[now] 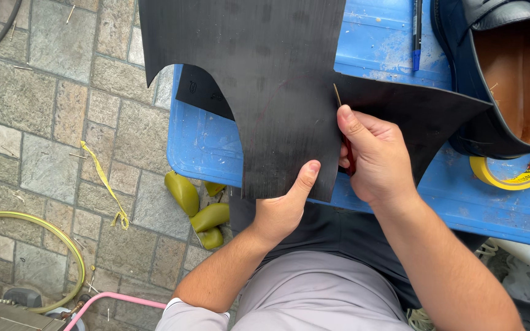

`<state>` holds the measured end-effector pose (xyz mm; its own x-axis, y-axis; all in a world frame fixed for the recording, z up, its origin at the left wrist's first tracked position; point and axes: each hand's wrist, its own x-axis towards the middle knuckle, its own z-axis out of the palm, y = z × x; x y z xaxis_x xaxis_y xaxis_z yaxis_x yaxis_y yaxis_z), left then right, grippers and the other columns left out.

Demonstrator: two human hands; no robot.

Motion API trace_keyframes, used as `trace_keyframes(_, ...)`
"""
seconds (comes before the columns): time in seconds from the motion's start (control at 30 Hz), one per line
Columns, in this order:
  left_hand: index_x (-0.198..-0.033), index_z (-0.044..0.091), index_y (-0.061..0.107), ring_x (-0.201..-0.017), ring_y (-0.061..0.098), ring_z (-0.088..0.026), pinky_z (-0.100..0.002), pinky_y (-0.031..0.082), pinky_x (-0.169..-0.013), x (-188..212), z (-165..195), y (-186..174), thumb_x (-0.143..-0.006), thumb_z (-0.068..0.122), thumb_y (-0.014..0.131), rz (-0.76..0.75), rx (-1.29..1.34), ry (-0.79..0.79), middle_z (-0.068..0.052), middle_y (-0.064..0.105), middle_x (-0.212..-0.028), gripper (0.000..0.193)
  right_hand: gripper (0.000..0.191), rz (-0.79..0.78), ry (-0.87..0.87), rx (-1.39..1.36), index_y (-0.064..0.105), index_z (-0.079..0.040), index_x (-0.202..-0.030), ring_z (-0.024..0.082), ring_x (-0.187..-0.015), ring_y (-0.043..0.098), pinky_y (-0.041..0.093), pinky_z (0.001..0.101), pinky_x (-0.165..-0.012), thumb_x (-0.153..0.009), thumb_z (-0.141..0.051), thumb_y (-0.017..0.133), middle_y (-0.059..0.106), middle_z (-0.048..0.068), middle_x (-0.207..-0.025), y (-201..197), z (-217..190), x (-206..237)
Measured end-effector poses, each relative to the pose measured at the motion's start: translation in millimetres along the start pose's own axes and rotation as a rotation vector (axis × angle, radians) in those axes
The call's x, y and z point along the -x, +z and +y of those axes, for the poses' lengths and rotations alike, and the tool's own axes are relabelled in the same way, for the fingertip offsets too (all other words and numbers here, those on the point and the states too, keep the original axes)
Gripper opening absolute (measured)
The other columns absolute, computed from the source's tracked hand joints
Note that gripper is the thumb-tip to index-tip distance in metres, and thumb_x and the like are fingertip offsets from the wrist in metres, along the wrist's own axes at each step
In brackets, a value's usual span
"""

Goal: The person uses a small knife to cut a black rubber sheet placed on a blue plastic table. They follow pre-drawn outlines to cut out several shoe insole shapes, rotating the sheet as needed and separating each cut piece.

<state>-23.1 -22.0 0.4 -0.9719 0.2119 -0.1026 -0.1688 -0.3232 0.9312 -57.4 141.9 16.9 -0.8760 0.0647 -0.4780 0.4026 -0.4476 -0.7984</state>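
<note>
A large black ribbed rubber sheet lies over a blue plastic surface, with curved pieces cut out of its left side. My left hand pinches its near edge, thumb on top. My right hand is closed around a thin red-handled blade whose metal tip sticks up along the sheet's right edge. A second black rubber piece spreads to the right under that hand.
A dark leather shoe with a tan lining rests at the right, partly over a yellow tape roll. A pen lies near the top. Yellow-green shoe forms, a yellow strip, hoses and stone paving are at the left.
</note>
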Motion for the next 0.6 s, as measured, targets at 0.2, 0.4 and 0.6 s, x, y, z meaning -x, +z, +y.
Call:
trace_keyframes(0.2,-0.12,0.001,0.068,-0.103,0.069,-0.014,-0.027,0.058,-0.093,1.6,-7.2,-1.9,-0.106,0.009,0.066,0.027,-0.04,0.026,-0.006,0.071,-0.114,0.017,0.035,-0.015,-0.041,-0.021,0.068,-0.009,-0.078,0.006,-0.057,0.043,0.034,0.0218,-0.05,-0.104,-0.031,0.066,0.056,-0.001,-0.068,-4.6,6.0,-1.6)
trace_keyframes(0.4,-0.121,0.001,0.068,-0.106,0.068,-0.014,-0.028,0.057,-0.096,-0.2,-6.6,-3.1,-0.105,0.009,0.066,0.025,-0.049,0.038,-0.006,0.071,-0.117,0.018,0.031,-0.017,-0.04,0.026,0.07,-0.007,-0.081,0.007,-0.057,0.045,0.035,0.0217,-0.05,-0.103,-0.029,0.066,0.058,0.0,-0.069,-4.5,-1.3,0.2)
trace_keyframes(0.6,-0.12,0.0,0.069,-0.103,0.068,-0.014,-0.028,0.057,-0.094,1.4,2.4,-7.0,-0.104,0.009,0.067,0.016,-0.17,0.026,-0.005,0.071,-0.115,0.018,0.029,-0.065,-0.002,0.082,0.068,-0.007,-0.083,0.007,-0.06,0.049,0.039,0.0221,-0.052,-0.104,-0.027,0.064,0.06,0.001,-0.072,-8.5,-16.4,-4.2)
